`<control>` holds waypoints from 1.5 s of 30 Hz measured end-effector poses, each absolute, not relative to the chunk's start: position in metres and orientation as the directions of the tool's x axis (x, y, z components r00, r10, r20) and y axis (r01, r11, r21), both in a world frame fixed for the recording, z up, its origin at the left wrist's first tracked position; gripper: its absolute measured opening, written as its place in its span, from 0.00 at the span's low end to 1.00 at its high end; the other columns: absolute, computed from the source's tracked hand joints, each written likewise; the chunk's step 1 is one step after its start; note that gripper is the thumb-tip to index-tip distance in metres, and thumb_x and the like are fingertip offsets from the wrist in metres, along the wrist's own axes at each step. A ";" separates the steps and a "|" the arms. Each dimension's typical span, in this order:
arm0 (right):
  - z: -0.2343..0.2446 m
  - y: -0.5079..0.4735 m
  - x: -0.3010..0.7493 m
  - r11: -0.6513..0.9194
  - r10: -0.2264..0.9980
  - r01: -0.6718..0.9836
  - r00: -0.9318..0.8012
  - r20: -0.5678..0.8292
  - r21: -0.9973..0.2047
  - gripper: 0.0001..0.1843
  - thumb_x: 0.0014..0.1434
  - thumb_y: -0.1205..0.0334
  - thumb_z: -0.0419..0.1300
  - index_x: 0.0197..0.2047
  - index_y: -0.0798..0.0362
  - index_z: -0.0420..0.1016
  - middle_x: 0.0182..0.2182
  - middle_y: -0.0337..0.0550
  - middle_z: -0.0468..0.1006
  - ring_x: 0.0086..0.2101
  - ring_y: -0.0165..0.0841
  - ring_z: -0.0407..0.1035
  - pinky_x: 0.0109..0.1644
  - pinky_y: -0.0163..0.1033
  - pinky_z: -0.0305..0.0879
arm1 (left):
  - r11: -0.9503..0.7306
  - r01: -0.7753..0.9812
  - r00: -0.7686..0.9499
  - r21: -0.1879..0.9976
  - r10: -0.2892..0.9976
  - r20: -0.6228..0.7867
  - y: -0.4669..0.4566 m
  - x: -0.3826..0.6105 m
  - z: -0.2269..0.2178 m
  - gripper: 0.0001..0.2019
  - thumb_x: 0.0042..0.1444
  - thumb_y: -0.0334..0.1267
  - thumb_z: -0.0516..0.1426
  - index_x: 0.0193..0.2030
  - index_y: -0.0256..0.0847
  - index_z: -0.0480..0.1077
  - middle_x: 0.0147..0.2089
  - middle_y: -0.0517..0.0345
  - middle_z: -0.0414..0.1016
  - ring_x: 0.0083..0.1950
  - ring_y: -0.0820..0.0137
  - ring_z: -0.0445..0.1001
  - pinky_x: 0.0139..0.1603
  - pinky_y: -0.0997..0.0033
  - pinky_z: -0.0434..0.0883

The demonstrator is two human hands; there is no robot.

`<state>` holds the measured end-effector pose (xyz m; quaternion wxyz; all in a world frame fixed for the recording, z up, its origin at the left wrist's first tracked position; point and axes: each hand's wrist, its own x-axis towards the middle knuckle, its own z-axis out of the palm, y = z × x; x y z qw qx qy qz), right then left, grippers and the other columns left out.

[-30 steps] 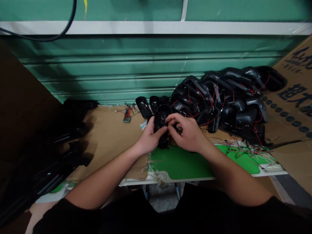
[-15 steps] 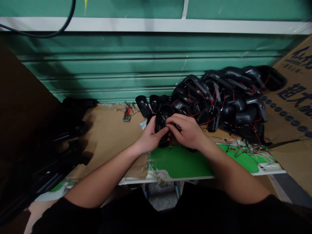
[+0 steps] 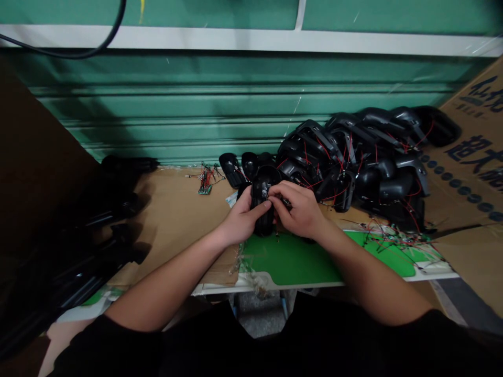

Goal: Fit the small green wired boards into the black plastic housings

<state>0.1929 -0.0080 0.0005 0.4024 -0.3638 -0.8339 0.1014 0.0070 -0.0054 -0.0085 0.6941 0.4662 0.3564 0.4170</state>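
A glossy black plastic housing (image 3: 264, 222) stands tilted over the front of the table, its hollow side facing me. My left hand (image 3: 244, 219) is closed around its left edge, with the thumb lying across the front. My right hand (image 3: 295, 207) has thumb and forefinger pinched together at the middle of the housing, close to my left thumb. What that pinch holds is too small and too hidden to make out. Just below the hands a short wire end hangs beside the housing.
Black housings with red wires (image 3: 338, 157) are heaped at the back right. Dark housings (image 3: 98, 225) lie at left. A small circuit board bundle (image 3: 205, 183) rests on the cardboard (image 3: 168, 225). Loose wires (image 3: 396, 238) lie on the green mat (image 3: 294, 262). A cardboard box (image 3: 467, 157) borders the right.
The housing has tipped slightly, so more of its inner face shows. My right fingers remain pinched at nearly the same spot, and my left hand keeps its hold.
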 end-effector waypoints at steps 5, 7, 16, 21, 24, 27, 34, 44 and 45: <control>0.000 -0.007 0.194 0.706 0.702 0.532 -0.432 0.566 -0.469 0.05 0.74 0.67 0.54 0.46 0.53 0.72 0.37 0.44 0.74 0.38 0.34 0.70 0.44 0.40 0.65 | 0.215 -0.219 0.405 0.952 0.907 -0.111 -0.004 0.007 -0.011 0.33 0.52 0.51 0.69 0.57 0.34 0.63 0.47 0.54 0.74 0.42 0.79 0.72 0.46 0.76 0.75; -0.001 -0.008 0.194 0.704 0.702 0.538 -0.427 0.570 -0.464 0.05 0.74 0.67 0.54 0.46 0.53 0.72 0.37 0.44 0.74 0.38 0.34 0.69 0.44 0.40 0.65 | 0.208 -0.203 0.400 0.957 0.909 -0.113 -0.004 0.007 -0.011 0.33 0.52 0.50 0.69 0.57 0.34 0.63 0.49 0.53 0.75 0.44 0.79 0.72 0.47 0.76 0.75; -0.004 -0.010 0.192 0.703 0.694 0.562 -0.408 0.593 -0.437 0.04 0.72 0.67 0.55 0.44 0.53 0.70 0.36 0.44 0.73 0.37 0.35 0.69 0.42 0.41 0.64 | 0.168 -0.176 0.371 0.970 0.924 -0.093 -0.004 0.008 -0.008 0.29 0.53 0.47 0.68 0.55 0.32 0.65 0.46 0.54 0.74 0.45 0.79 0.71 0.47 0.79 0.75; -0.004 -0.009 0.193 0.694 0.704 0.572 -0.409 0.581 -0.438 0.05 0.73 0.66 0.54 0.47 0.52 0.71 0.38 0.45 0.75 0.39 0.35 0.70 0.44 0.42 0.65 | 0.207 -0.195 0.354 0.959 0.926 -0.128 -0.006 0.011 -0.005 0.25 0.54 0.46 0.66 0.53 0.35 0.64 0.41 0.58 0.71 0.36 0.81 0.72 0.38 0.78 0.75; -0.004 -0.010 0.192 0.697 0.704 0.558 -0.414 0.578 -0.450 0.06 0.73 0.66 0.54 0.48 0.52 0.72 0.40 0.46 0.76 0.40 0.35 0.71 0.45 0.42 0.66 | 0.228 -0.206 0.350 0.952 0.925 -0.146 -0.006 0.011 -0.004 0.23 0.54 0.45 0.64 0.50 0.36 0.64 0.37 0.60 0.71 0.32 0.80 0.71 0.35 0.76 0.75; -0.001 -0.013 0.190 0.698 0.704 0.540 -0.402 0.585 -0.470 0.07 0.71 0.68 0.55 0.48 0.53 0.74 0.40 0.46 0.78 0.40 0.35 0.73 0.45 0.42 0.68 | 0.254 -0.227 0.334 0.940 0.927 -0.169 -0.005 0.010 -0.005 0.22 0.53 0.43 0.62 0.51 0.38 0.62 0.35 0.61 0.71 0.30 0.79 0.71 0.33 0.75 0.74; 0.008 -0.021 0.181 0.506 0.815 0.656 -0.151 0.559 -0.560 0.06 0.64 0.61 0.66 0.38 0.53 0.74 0.31 0.39 0.77 0.33 0.32 0.72 0.40 0.40 0.67 | 0.169 -0.229 0.275 0.959 0.956 -0.103 -0.005 0.008 -0.008 0.19 0.55 0.40 0.59 0.52 0.39 0.63 0.38 0.59 0.70 0.36 0.81 0.69 0.37 0.79 0.71; 0.010 -0.020 0.182 0.497 0.854 0.612 -0.221 0.471 -0.615 0.05 0.63 0.62 0.64 0.36 0.53 0.74 0.30 0.39 0.80 0.31 0.33 0.74 0.40 0.41 0.66 | -0.008 -0.119 0.266 0.993 0.963 0.040 -0.009 0.005 -0.015 0.20 0.62 0.47 0.58 0.56 0.40 0.63 0.45 0.56 0.68 0.43 0.81 0.66 0.43 0.81 0.69; 0.011 -0.020 0.182 0.500 0.856 0.595 -0.228 0.464 -0.630 0.04 0.63 0.62 0.64 0.37 0.53 0.75 0.30 0.38 0.81 0.31 0.33 0.74 0.40 0.41 0.66 | -0.023 -0.114 0.257 0.993 0.965 0.052 -0.009 0.004 -0.015 0.20 0.62 0.47 0.58 0.55 0.40 0.63 0.45 0.56 0.68 0.43 0.80 0.66 0.43 0.81 0.69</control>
